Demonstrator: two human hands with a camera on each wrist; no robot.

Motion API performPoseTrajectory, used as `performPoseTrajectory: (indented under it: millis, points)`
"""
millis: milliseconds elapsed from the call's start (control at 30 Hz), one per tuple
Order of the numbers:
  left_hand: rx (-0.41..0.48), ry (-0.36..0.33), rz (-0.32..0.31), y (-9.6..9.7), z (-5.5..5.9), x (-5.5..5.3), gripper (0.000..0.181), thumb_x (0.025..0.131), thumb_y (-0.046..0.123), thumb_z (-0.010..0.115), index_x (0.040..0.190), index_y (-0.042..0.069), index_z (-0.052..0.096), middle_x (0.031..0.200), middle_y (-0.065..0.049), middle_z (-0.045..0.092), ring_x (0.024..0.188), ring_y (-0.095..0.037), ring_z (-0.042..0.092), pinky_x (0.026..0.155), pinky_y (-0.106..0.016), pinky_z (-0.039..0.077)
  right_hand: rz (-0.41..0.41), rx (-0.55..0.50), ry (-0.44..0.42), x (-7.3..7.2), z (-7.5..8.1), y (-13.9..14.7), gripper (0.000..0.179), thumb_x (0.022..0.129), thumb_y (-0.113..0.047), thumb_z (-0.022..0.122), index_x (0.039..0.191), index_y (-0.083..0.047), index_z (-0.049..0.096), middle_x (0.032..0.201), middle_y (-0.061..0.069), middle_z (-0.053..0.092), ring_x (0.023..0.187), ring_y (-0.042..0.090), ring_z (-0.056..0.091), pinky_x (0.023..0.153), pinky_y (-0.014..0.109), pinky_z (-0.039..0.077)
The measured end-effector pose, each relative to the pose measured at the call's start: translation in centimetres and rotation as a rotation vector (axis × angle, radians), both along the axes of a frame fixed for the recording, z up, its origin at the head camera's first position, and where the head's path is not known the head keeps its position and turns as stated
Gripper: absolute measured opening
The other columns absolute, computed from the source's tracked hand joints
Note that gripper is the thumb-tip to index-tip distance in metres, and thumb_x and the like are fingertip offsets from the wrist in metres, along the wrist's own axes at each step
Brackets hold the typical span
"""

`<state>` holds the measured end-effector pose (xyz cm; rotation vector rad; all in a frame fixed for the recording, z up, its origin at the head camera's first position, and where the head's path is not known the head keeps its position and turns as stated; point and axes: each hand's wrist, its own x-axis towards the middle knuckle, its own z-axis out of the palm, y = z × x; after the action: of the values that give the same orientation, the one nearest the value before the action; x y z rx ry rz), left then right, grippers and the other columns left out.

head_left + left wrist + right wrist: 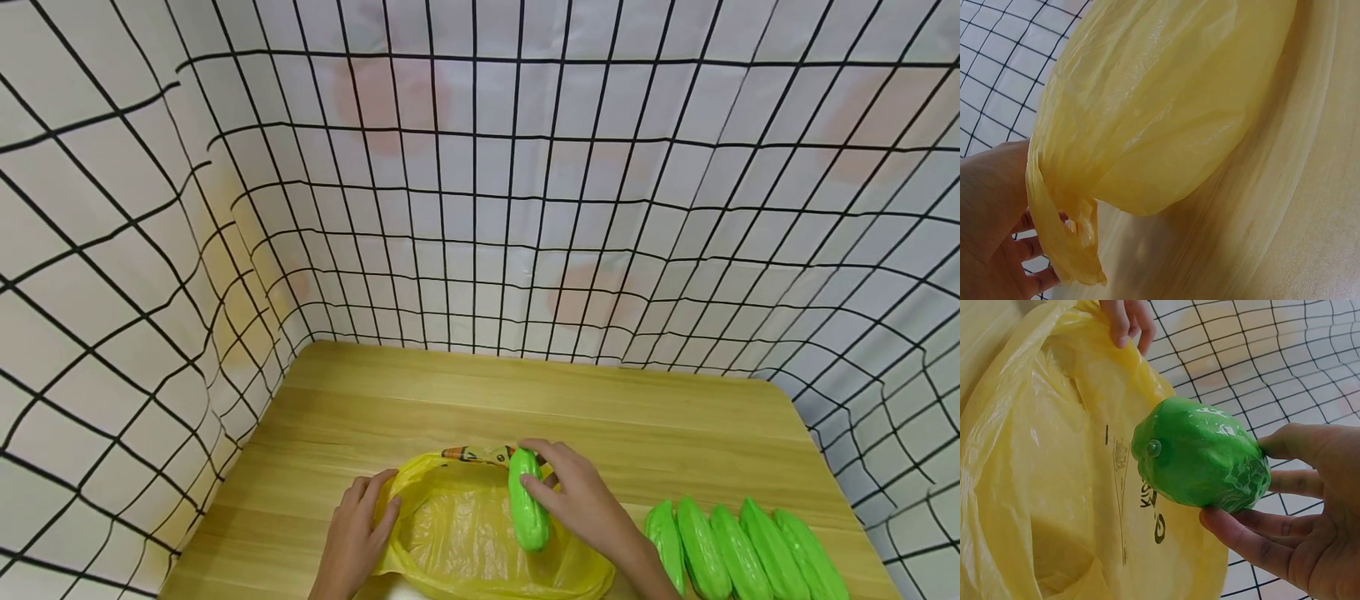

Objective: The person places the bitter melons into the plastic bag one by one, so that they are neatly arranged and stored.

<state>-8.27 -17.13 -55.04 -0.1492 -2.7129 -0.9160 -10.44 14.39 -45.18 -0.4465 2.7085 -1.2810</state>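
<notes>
A yellow plastic bag (457, 517) with printed marks lies with its mouth spread wide. My left hand (356, 529) holds the bag's left rim, fingers over the edge; the left wrist view shows the bag's handle loop (1075, 256) hanging by those fingers. My right hand (573, 492) grips a shiny green, long, ridged toy vegetable (528, 504) near its upper end, thumb on one side and fingers on the other. It hangs over the bag's mouth, right of the middle. In the right wrist view its rounded end, with a small nub, faces the bag.
Several similar green toy vegetables (738, 550) lie side by side at the right of the wooden table (390, 392). Black wire grid panels (480, 167) backed by pale sheeting stand at the back and along both sides.
</notes>
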Motion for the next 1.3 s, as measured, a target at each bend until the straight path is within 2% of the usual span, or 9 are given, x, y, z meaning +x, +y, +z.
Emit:
performPoseTrajectory:
  millis: [233, 600, 933, 1067, 1300]
  points:
    - [0.006, -0.008, 0.001, 0.1, -0.1, 0.0, 0.035, 0.094, 0.018, 0.071, 0.128, 0.016, 0.064, 0.097, 0.0, 0.057, 0.076, -0.011, 0.044, 0.065, -0.033, 0.037, 0.034, -0.007, 0.008, -0.3, -0.3, -0.2, 0.043, 0.098, -0.03, 0.066, 0.137, -0.015, 0.057, 0.111, 0.006, 0.061, 0.082, 0.017, 0.062, 0.067, 0.025, 0.052]
    - [0.01, -0.033, 0.004, 0.0, 0.0, 0.0, 0.035, 0.094, 0.019, 0.071, 0.129, 0.017, 0.064, 0.097, 0.002, 0.056, 0.076, -0.011, 0.043, 0.065, -0.032, 0.038, 0.077, -0.018, -0.006, -0.7, -0.7, -0.3, 0.044, 0.098, -0.03, 0.065, 0.138, -0.013, 0.057, 0.117, 0.006, 0.063, 0.086, 0.016, 0.062, 0.071, 0.026, 0.052]
    - [0.003, 0.002, 0.0, 0.0, -0.2, 0.0, 0.035, 0.093, 0.018, 0.072, 0.128, 0.016, 0.064, 0.096, 0.002, 0.057, 0.074, -0.01, 0.042, 0.063, -0.03, 0.037, 0.109, -0.041, -0.016, -1.0, -0.6, -0.8, 0.043, 0.099, -0.031, 0.064, 0.138, -0.014, 0.056, 0.118, 0.006, 0.062, 0.089, 0.019, 0.063, 0.074, 0.028, 0.053]
    - [0.007, 0.008, 0.001, 0.0, -0.3, 0.0, 0.035, 0.093, 0.018, 0.072, 0.128, 0.016, 0.064, 0.097, 0.001, 0.057, 0.075, -0.011, 0.043, 0.063, -0.03, 0.037, 0.124, -0.059, -0.016, -0.9, -0.4, -1.1, 0.042, 0.099, -0.03, 0.063, 0.137, -0.015, 0.056, 0.117, 0.005, 0.062, 0.095, 0.02, 0.062, 0.077, 0.029, 0.053]
    - [0.009, -0.005, 0.007, 0.0, -0.2, 0.0, 0.035, 0.093, 0.017, 0.072, 0.128, 0.016, 0.065, 0.098, 0.001, 0.057, 0.075, -0.011, 0.043, 0.064, -0.031, 0.038, 0.148, -0.061, 0.005, -1.1, -0.3, -1.8, 0.041, 0.099, -0.029, 0.063, 0.138, -0.015, 0.056, 0.129, 0.004, 0.061, 0.102, 0.021, 0.063, 0.082, 0.035, 0.054]
